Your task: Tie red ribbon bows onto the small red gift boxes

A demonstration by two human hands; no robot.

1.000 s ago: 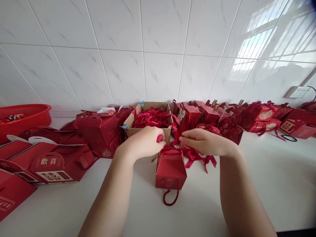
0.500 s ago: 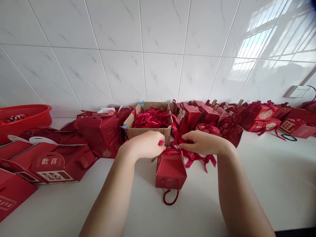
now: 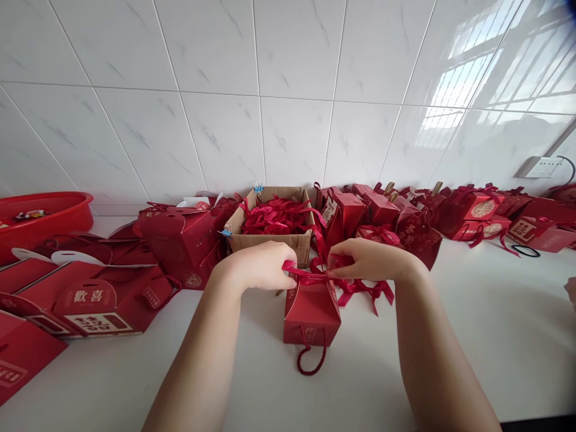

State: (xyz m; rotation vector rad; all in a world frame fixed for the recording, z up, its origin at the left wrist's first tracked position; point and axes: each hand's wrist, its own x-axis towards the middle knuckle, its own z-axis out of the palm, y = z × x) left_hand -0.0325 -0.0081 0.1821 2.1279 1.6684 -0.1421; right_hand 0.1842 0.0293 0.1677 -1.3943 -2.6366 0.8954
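A small red gift box (image 3: pixel 312 311) stands on the white table, its twisted rope handle (image 3: pixel 311 363) hanging down toward me. Across the top of the box runs a red ribbon (image 3: pixel 310 278). My left hand (image 3: pixel 267 266) is closed on one side of this ribbon, and a short piece sticks out by the fingers. On the other side, my right hand (image 3: pixel 360 260) pinches the ribbon just right of the box top. The fingertips of both hands are partly hidden. Loose red ribbons (image 3: pixel 366 289) lie on the table behind and right of the box.
Behind my hands stands a cardboard box (image 3: pixel 270 241) full of red ribbons. Red gift boxes (image 3: pixel 103 294) crowd the left, beside a red basin (image 3: pixel 54 222). More gift boxes (image 3: pixel 380 207) line the tiled wall at right. Part of another hand (image 3: pixel 571 289) shows at the right edge.
My left hand has shifted slightly left, and more ribbon shows by its fingers, stretched across the box top. The right hand stays nearly in place. Another hand has appeared at the right edge.
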